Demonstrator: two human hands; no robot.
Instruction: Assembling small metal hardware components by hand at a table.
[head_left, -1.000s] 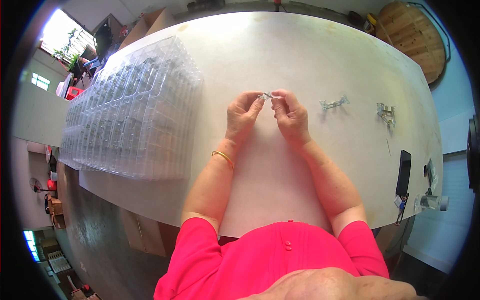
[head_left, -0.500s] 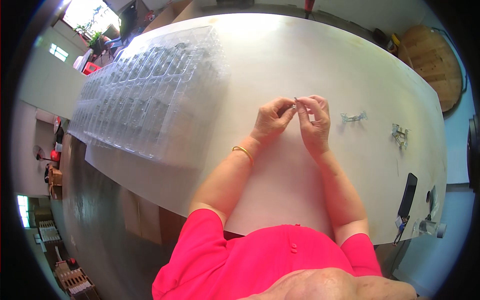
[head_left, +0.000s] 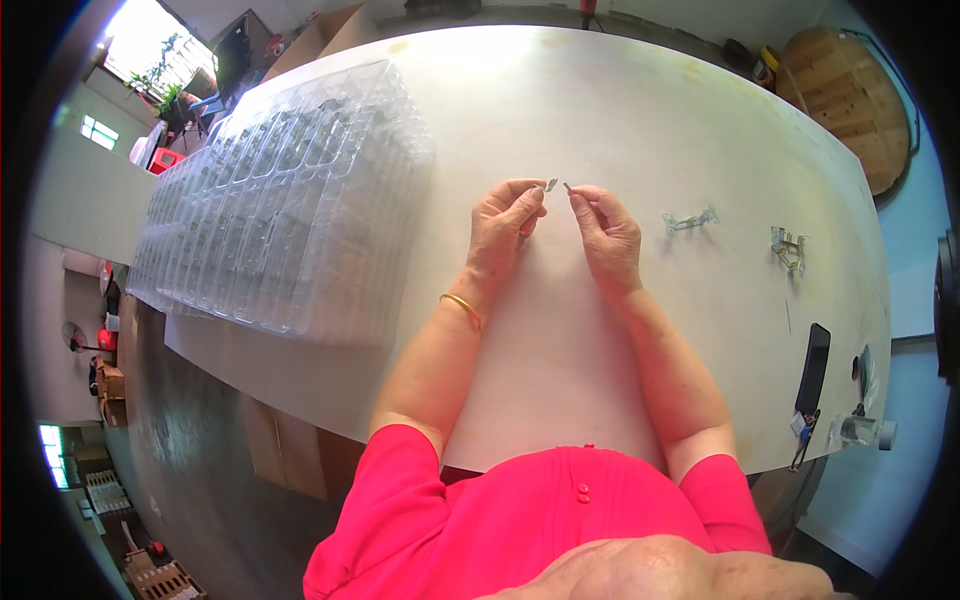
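Observation:
Over the middle of the pale table, my left hand [head_left: 503,222] pinches a small silvery metal piece [head_left: 551,185] between thumb and forefinger. Just to its right, my right hand [head_left: 608,235] is closed on a small, short grey metal piece [head_left: 568,186], its tip pointing up and left. A narrow gap separates the two pieces; both are too small to name by kind. To the right of my right hand lies a shiny metal bracket-like part [head_left: 690,219]. Further right is a cluster of similar metal parts [head_left: 788,250], silvery with some brassy tones.
A tall stack of clear plastic trays [head_left: 290,200] fills the table's left side. Along the right edge lie a black phone [head_left: 814,368], a small tool [head_left: 806,430] and a clear bottle [head_left: 862,432] on its side. A thin needle-like rod [head_left: 788,317] lies above the phone.
My hands were together at the fingertips; now they are apart, each with a small metal piece. The left hand has shifted left. The whole view has shifted slightly.

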